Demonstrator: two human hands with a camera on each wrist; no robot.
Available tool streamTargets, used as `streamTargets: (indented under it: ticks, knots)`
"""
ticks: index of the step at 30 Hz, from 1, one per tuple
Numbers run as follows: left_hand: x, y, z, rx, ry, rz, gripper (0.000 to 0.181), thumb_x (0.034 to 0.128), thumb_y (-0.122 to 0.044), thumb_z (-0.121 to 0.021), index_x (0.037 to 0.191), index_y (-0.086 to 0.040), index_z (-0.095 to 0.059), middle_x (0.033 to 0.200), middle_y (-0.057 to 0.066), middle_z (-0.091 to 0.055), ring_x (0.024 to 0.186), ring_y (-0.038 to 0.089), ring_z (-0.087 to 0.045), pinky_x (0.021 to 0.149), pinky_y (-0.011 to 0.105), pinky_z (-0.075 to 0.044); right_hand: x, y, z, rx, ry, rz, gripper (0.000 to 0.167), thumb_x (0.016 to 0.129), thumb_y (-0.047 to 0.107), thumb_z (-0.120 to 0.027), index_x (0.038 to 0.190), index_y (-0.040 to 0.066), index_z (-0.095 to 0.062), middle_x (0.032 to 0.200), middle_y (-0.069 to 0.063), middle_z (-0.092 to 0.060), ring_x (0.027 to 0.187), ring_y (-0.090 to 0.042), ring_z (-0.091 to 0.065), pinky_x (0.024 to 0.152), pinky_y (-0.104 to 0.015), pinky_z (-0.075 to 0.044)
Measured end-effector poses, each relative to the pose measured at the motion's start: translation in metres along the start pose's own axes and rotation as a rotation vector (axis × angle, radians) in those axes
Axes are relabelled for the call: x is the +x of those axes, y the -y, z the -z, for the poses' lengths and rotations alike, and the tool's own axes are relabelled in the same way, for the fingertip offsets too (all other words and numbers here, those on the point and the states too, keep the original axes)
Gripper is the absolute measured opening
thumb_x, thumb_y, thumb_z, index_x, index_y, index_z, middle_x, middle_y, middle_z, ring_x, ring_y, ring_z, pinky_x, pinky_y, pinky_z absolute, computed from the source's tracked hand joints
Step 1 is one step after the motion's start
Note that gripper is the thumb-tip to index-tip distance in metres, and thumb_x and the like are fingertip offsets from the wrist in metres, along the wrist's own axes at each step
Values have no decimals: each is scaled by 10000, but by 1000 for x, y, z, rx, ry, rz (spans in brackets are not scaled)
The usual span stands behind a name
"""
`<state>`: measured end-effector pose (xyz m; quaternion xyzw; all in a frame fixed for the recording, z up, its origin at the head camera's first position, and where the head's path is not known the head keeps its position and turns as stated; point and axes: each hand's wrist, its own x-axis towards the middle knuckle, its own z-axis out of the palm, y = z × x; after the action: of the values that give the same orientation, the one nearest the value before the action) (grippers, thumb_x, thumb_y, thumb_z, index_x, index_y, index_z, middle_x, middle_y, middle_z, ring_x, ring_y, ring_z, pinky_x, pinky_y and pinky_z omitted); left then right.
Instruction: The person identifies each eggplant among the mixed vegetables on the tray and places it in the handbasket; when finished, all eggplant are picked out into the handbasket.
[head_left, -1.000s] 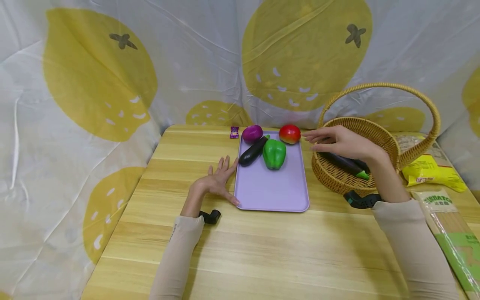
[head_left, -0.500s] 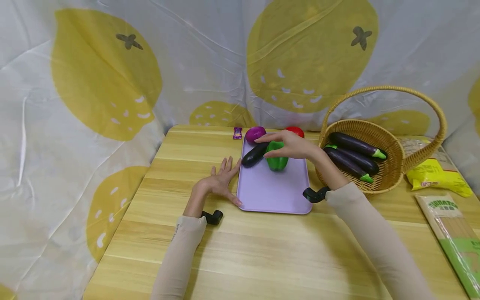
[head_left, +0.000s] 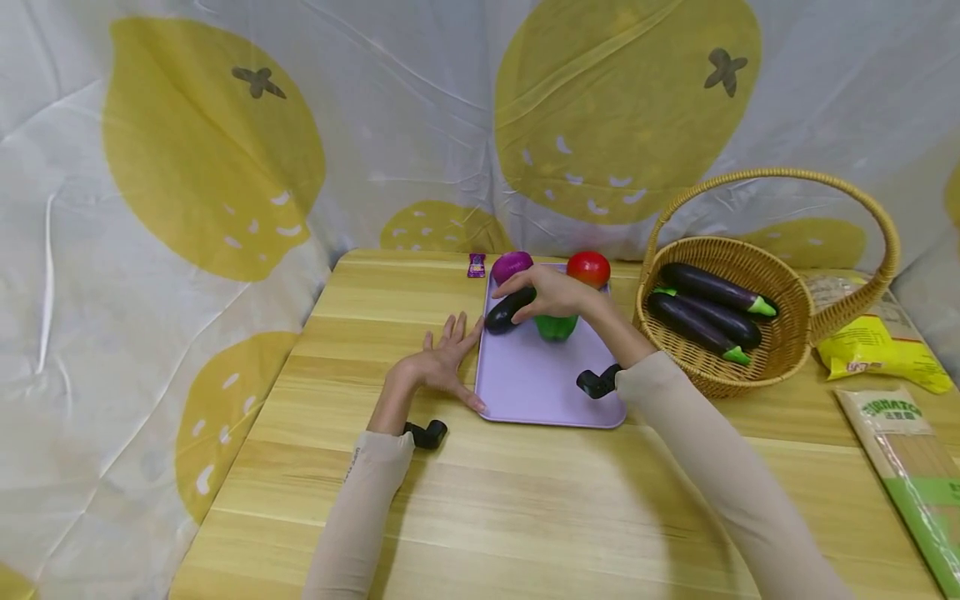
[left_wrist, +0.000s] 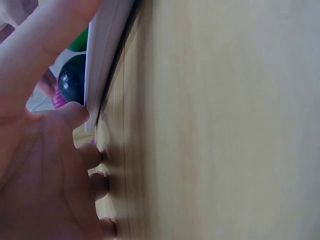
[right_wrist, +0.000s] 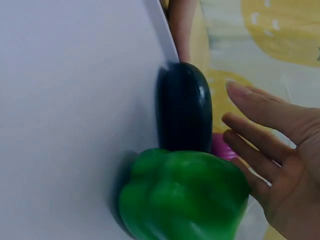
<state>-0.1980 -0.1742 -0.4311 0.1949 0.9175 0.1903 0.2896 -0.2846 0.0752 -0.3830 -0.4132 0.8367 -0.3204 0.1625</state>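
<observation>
My left hand [head_left: 433, 367] lies spread on the table, with thumb and forefinger touching the left edge of the lilac tray [head_left: 543, 383]. Over the tray hovers my right hand [head_left: 553, 292], its fingers parted around the upper part of a dark eggplant [head_left: 501, 319]. In the right wrist view a gap shows between the fingertips [right_wrist: 237, 90] and the eggplant [right_wrist: 187, 107]. A green bell pepper [head_left: 557, 328], partly hidden by the right hand, sits next to the eggplant. At the tray's far end are a purple onion [head_left: 512, 265] and a red round fruit [head_left: 588, 268].
Right of the tray stands a wicker basket [head_left: 652, 354] with a tall handle and several eggplants [head_left: 708, 287] inside. Beyond it lie a yellow bag [head_left: 881, 346] and a pack of noodles [head_left: 903, 458]. A small purple packet [head_left: 476, 265] is near the tray's far left corner.
My right hand has moved left from the basket, across the bell pepper, to above the eggplant on the tray. The left hand stays at the tray's edge.
</observation>
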Motion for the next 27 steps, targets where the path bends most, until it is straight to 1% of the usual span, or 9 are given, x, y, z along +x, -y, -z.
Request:
streamTargets:
  ticks: [4,7,10,15,22,25,27]
  knots:
    - [0,0,-1,-4,3,0,1460,709,-529,-924,1658,-209,138,1694,188,278,1577,357,281,1246,686,153,4,-1,-2,-17,20,-38,457,874,33,-806,1316,1,-695,1336,-191,-704,1328,-388,-592,1179,-516,-447]
    - [0,0,0,-3,0,0,1460,709,-531,-924,1659,-198,133,1696,194,270,1580,368,270,1244,697,142,7,0,-3,-26,36,-75,457,877,31,-802,1322,22,-698,1342,-180,-705,1336,-391,-586,1184,-520,-443]
    - [0,0,0,-6,-5,-2,1460,708,-529,-925,1660,-186,128,1697,204,261,1582,380,258,1240,710,132,11,1,-4,-33,47,-96,449,884,37,-799,1322,30,-701,1342,-175,-706,1344,-389,-583,1193,-518,-435]
    - [-1,-1,0,-7,0,-6,1463,712,-521,-926,1657,-189,139,1695,208,264,1579,376,267,1238,706,141,16,0,-5,-55,51,-90,430,876,42,-810,1295,23,-717,1307,-178,-723,1317,-381,-604,1191,-513,-437]
    - [-1,-1,0,-14,10,0,1453,725,-511,-921,1654,-200,152,1691,197,281,1573,360,289,1244,679,165,20,-5,-8,-43,60,-61,416,843,15,-832,1248,4,-739,1252,-188,-746,1265,-378,-632,1180,-513,-446]
    - [-1,-1,0,-8,11,4,1451,726,-513,-920,1653,-208,153,1691,189,283,1573,348,292,1250,665,168,22,-8,-9,-52,60,-72,411,833,7,-838,1235,20,-752,1235,-171,-756,1253,-362,-638,1164,-501,-463]
    - [-1,-1,0,-4,11,6,1448,726,-510,-921,1655,-208,148,1692,187,281,1574,344,292,1251,664,166,22,-8,-10,-59,62,-94,409,833,11,-840,1233,42,-759,1239,-158,-757,1245,-347,-638,1149,-492,-477]
